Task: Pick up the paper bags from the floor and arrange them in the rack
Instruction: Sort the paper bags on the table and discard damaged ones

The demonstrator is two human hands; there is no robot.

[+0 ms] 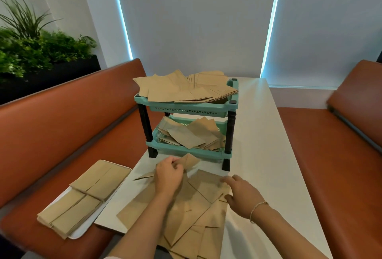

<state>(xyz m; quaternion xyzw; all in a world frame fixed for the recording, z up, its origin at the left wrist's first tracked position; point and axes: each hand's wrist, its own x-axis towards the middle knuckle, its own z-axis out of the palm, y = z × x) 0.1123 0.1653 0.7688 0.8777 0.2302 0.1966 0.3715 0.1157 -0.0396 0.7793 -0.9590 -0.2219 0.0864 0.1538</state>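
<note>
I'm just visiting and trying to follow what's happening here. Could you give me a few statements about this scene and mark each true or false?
1. The rack has two teal shelves, both holding paper bags. True.
2. The left hand pinches a paper bag in its fingers. True.
3. The right hand is lifting a bag high. False: it rests on the loose bags on the table.
4. The tray on the bench is bare. False: it carries stacked bags.
</note>
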